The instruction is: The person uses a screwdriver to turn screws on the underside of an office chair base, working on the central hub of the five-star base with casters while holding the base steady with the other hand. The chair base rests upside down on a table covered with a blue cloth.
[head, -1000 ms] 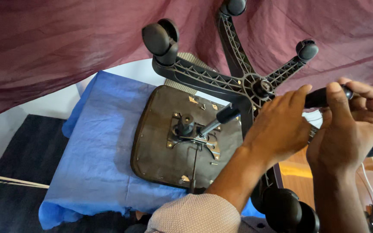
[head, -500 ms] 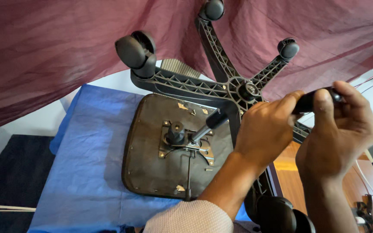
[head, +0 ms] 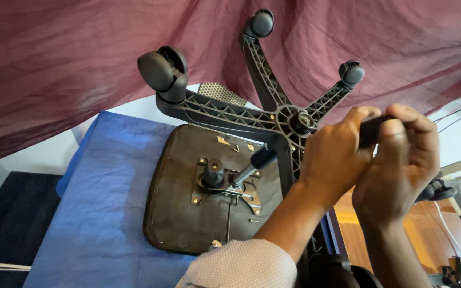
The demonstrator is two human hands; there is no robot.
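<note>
1. A makeshift assembly workshop is showing here: a chair base (head: 273,114) is standing over an upturned seat (head: 209,186).
2. A blue cloth (head: 108,197) is covering the table.
3. A maroon drape (head: 81,58) is hanging behind.

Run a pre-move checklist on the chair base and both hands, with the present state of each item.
1. Left hand gripping the black chair base: ok.
2. Right hand closed on the same arm of the base: ok.
3. Caster under the hands seated: cannot tell, hidden.
4. Other casters on their arms: ok for three in view.
5. Seat pan lying flat, underside up, on blue cloth: ok.
6. Lever on the seat mechanism unobstructed by the hands: ok.
</note>
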